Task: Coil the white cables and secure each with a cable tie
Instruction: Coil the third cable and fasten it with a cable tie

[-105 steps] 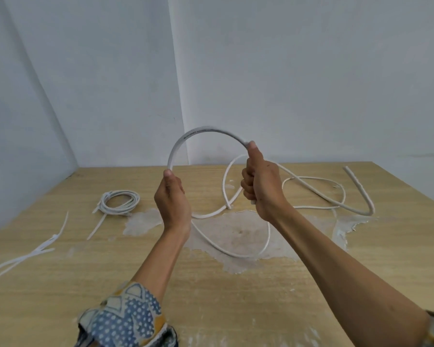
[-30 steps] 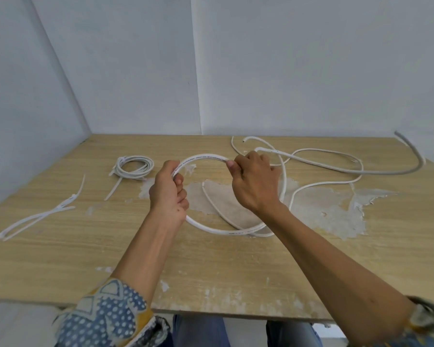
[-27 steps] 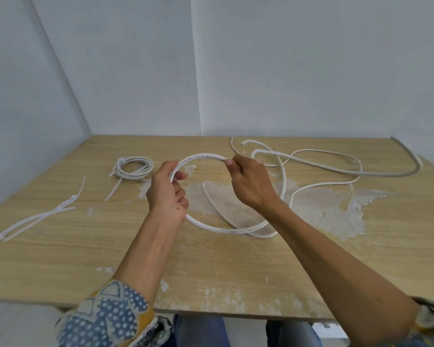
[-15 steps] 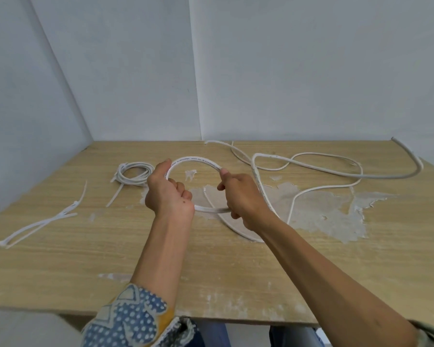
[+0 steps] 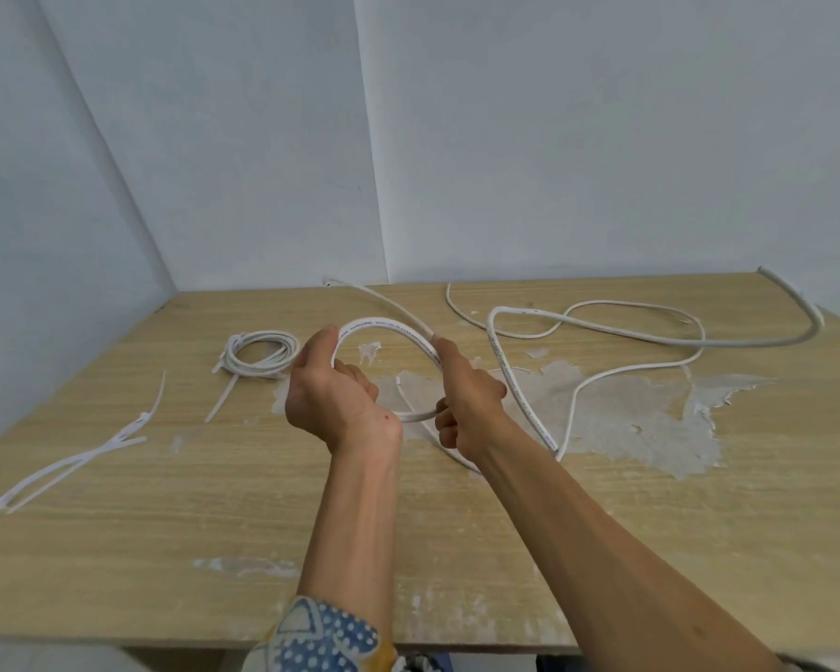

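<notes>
Closer together than half a second ago, both hands have drawn the ring of white cable tighter above the worktop. Head view: left hand curled round the ring's left side, thumb up on the arc. Right hand closed on the right side, lower turn caught in its fingers. Free end pokes toward the far wall. Slack trails right across the worktop. Tied coil lies at left, spare cable ties beyond. Judged: early turns of a second coil, no tie yet. Next, the right hand would need to slide out along the slack and bring a matching turn to the left.
</notes>
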